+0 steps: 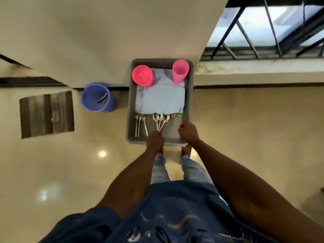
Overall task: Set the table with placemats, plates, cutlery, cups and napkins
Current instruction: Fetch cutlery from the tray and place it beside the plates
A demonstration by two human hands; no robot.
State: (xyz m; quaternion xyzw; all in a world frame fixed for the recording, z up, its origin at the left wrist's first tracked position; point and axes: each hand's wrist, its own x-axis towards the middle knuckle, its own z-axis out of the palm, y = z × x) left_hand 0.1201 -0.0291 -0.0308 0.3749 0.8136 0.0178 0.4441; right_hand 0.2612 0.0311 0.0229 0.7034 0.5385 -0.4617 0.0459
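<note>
A grey bin (pixel 130 102) sits on the floor in front of my feet. Inside lie a pale blue cloth (pixel 161 97), a pink bowl (pixel 142 75), an upright pink cup (pixel 180 71), three forks (pixel 140 124) and three spoons (pixel 160 120). Something green and red (pixel 178 114) peeks out under the cloth's near right corner. My left hand (pixel 155 140) grips the spoon handles at the bin's near end. My right hand (pixel 188 132) is curled over the bin's near right part; what it holds is hidden.
A blue bucket (pixel 97 98) with something dark inside stands left of the bin by the wall. A striped mat (pixel 46 114) lies farther left. A window with black bars (pixel 263 32) is at the upper right. The floor is glossy tile.
</note>
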